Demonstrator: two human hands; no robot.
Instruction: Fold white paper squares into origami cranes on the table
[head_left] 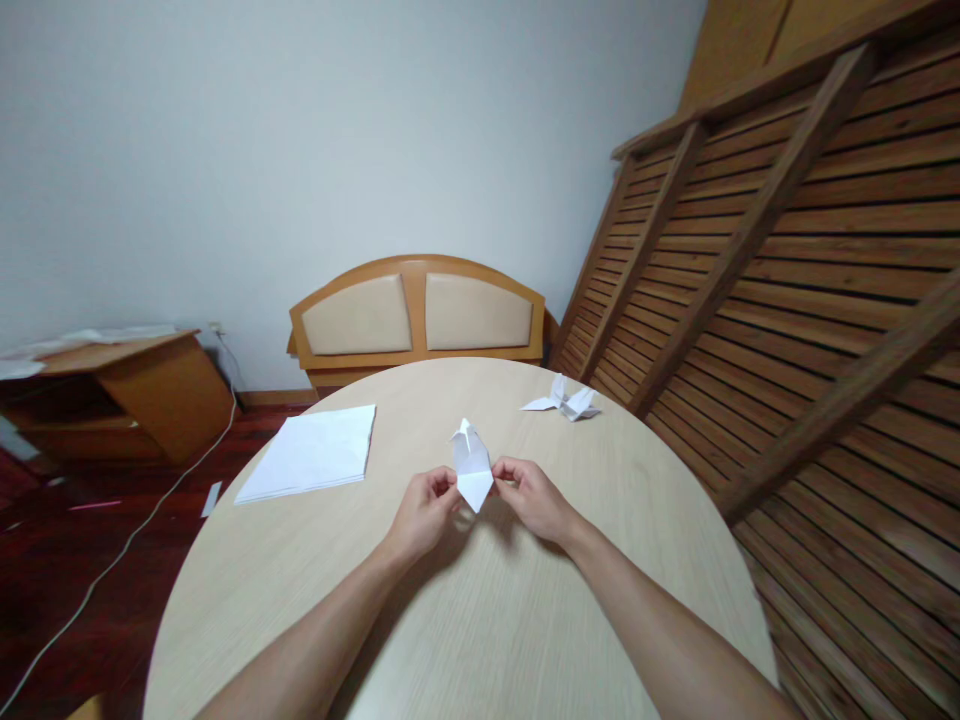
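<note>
Above the round, pale wooden table (480, 620), the left hand (424, 512) and right hand (536, 500) pinch a white, pointed, folded-paper piece (472, 462), which uneven pulling could tear.

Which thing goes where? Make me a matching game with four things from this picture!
1. folded paper
2. paper stack
3. winged origami
4. headboard

A. on the left side of the table
B. beyond the table's far edge
C. held by the left hand and right hand
D. on the table, far right

Pairs: 1-C, 2-A, 3-D, 4-B
</note>
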